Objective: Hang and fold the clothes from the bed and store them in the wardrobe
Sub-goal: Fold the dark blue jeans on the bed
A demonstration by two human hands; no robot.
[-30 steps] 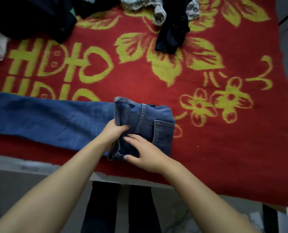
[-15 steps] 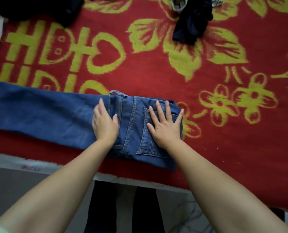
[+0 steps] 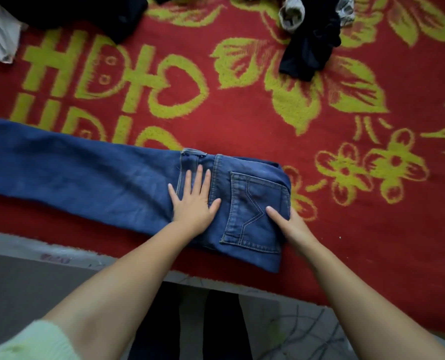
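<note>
Jeans [image 3: 128, 188] on bed [image 3: 372, 224], waist end folded over once. Left hand [image 3: 193, 201] pressed flat on fold; right hand [image 3: 291, 224] gripping fold's right edge. Legs unfolded, dark clothes [image 3: 312, 48] beyond hands untouched, wardrobe unseen.

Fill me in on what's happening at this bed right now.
A person is folding a pair of blue jeans on a red and yellow blanket. The waist end is folded over onto the legs. The left hand lies flat on the fold with straight fingers, pressing it down. The right hand is at the right edge of the fold, thumb on top near the back pocket, fingers hidden by the denim. The legs stretch out unfolded to the left. Dark clothes wait further back on the bed.
</note>
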